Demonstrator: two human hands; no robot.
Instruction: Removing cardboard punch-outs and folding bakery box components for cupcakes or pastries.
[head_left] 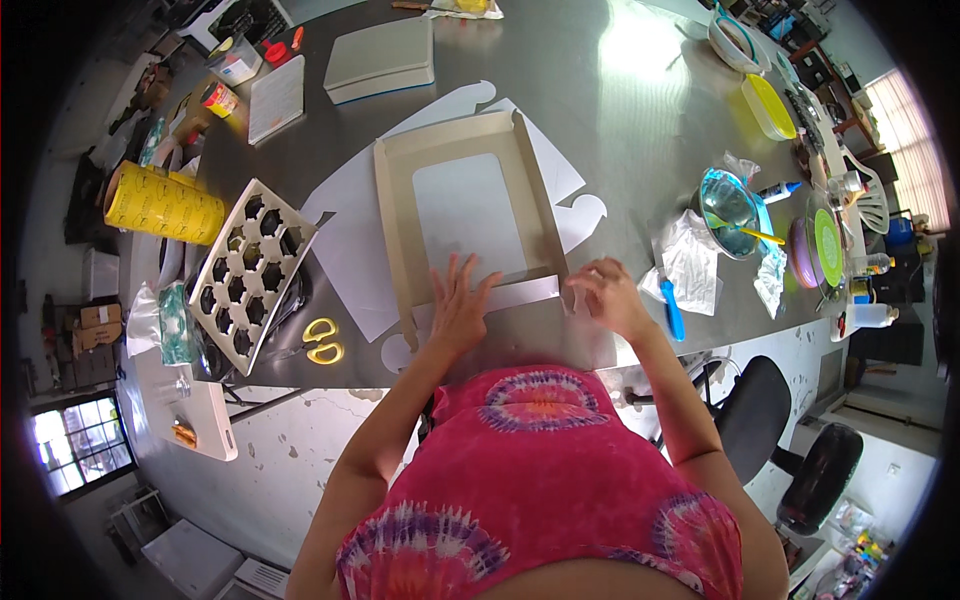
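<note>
A shallow cardboard box (392, 215), brown inside with a pale rectangular window panel (468, 205), lies on the metal table in front of me. Its near wall shows a white folded flap (525, 293). My left hand (459, 308) is open, fingers spread over the near wall and reaching onto the window panel. At the near right corner, my right hand (608, 298) has its fingers bent and pinched at the box's edge; the exact grip is small and partly hidden. Under the box lie white cut paper sheets (350, 215) with curved ends.
Yellow-handled scissors (322, 342) and a cardboard tray with hexagonal holes (250, 270) lie left, beside a yellow roll (165, 203). To the right are a blue-handled tool (671, 310), crumpled white paper (692, 262) and a bowl with blue residue (728, 205). Farther back sits a closed grey box (380, 58).
</note>
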